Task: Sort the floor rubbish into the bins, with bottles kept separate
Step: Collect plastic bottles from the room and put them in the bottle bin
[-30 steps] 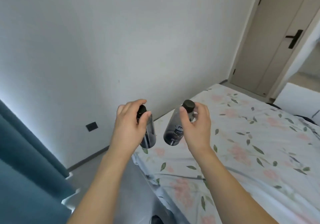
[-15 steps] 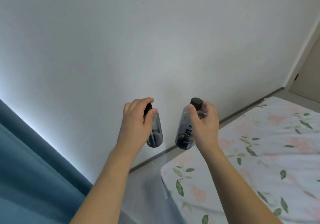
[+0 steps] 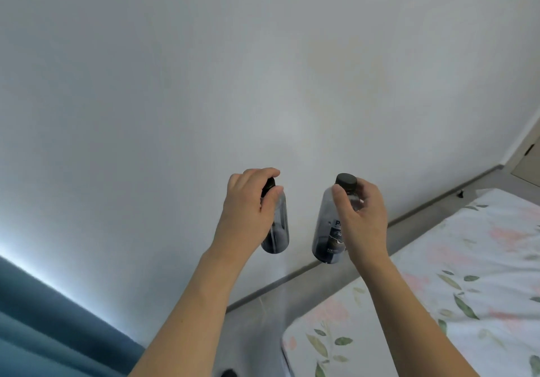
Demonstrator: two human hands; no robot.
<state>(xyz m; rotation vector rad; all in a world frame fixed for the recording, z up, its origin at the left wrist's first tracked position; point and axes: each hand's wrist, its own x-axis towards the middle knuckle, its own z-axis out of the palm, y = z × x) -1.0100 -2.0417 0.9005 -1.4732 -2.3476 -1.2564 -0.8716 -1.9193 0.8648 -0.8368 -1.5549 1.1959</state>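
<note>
The person's left hand [image 3: 248, 213] is gripping a clear plastic bottle with a black cap [image 3: 276, 230] by its neck and shoulder, the fingers curled over the top and the thumb pressing against the near side, so that most of the cap is hiding behind the fingers and the dark-tinted body is hanging down below the palm. The right hand [image 3: 361, 222] is holding a second clear plastic bottle with a black cap and a dark printed label [image 3: 327, 230] just under the cap, thumb on the near side and fingers wrapping round the far side; this bottle is tilting slightly, its base leaning toward the left. Both bottles are hanging in the air side by side, near each other but not touching, in front of a plain white wall [image 3: 204, 84]. Below the right forearm a bed with a white floral sheet [image 3: 438, 289] is filling the lower right corner, and a teal curtain [image 3: 43, 318] is showing at the lower left.
</note>
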